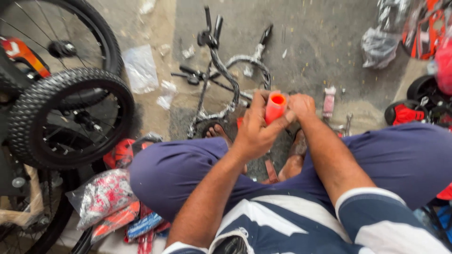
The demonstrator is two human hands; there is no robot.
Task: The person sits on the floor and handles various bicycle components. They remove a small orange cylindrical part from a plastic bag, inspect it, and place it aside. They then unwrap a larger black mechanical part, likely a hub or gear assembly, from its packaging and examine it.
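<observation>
Orange plastic, an open-ended tube, sits clamped between both my hands just above my knees: the left hand is wrapped round its side and the right hand is closed against its far side. I judge it best to keep the left grip firm and the open mouth facing up so the tube does not twist. Beyond lie the handlebar on the dusty concrete floor and knobbly wheels at my left.
</observation>
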